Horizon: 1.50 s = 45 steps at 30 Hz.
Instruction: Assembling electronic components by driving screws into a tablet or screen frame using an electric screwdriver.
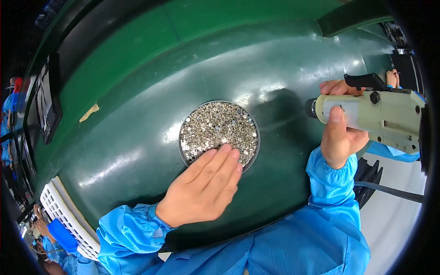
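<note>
Glossy dark green table (137, 151) fills the head view, bowed by the lens, with a scrap of tan tape (89, 112) stuck near its far left and a white slotted plastic basket (64, 215) hanging off the near-left corner. Dead centre sits a round shallow tray (182, 149), packed with small silvery screws (215, 126). The left hand (204, 188) lies flat across the tray's near rim, fingers (227, 158) straight, together and open, tips resting on the screws, gripping nothing. Off to the right, well apart from the tray, the right hand (339, 137) is wrapped around a cream-coloured electric screwdriver (380, 117), thumb over the top of the body, fingers closed round it; the dark nose of the tool points left toward the tray but hangs clear of it. Both arms wear bright blue sleeves (330, 174). At the far left edge, other people in blue work at their own places.

My read on doing this well: keep the left hand light and flat so it spreads the screws instead of shoving them over the low rim, and hold the screwdriver level and steady, away from the heap, until a single screw sits head-up and free of its neighbours.
</note>
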### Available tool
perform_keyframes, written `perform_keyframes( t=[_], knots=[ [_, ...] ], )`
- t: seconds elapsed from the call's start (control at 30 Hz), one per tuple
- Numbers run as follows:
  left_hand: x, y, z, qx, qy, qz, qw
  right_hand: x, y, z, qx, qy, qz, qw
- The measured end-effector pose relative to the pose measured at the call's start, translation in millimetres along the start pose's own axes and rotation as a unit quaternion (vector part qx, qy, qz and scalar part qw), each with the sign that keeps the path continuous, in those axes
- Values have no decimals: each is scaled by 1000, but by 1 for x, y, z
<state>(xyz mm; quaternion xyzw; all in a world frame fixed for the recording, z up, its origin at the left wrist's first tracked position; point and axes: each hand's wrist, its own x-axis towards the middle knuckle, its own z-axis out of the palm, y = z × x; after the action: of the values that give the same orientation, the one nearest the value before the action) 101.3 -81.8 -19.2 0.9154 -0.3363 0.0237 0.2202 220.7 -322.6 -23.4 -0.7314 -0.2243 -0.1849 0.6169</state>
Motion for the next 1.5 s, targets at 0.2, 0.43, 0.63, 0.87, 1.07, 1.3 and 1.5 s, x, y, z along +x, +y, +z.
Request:
perform_keyframes(
  t=[0.2,0.43,0.63,0.87,1.07,1.3,1.5],
  knots=[
    [0,8,1,27,3,18,999,-12,-13,-6,2,3,-16,1000],
    [-32,13,-13,80,-3,-54,995,-11,-8,-13,29,-4,-33,999],
    [-13,24,-1,61,6,-98,993,-14,-7,-6,50,-1,-28,998],
    [-20,28,-3,70,23,-119,990,-15,-5,-11,49,5,-29,998],
    [-10,41,7,4,32,-87,996,-11,-5,-11,41,1,-30,999],
    [-21,40,1,96,21,-173,980,-10,-1,-13,31,-7,-38,999],
    [2,36,12,27,20,-122,992,-11,4,-8,34,-7,-38,999]
  ],
)
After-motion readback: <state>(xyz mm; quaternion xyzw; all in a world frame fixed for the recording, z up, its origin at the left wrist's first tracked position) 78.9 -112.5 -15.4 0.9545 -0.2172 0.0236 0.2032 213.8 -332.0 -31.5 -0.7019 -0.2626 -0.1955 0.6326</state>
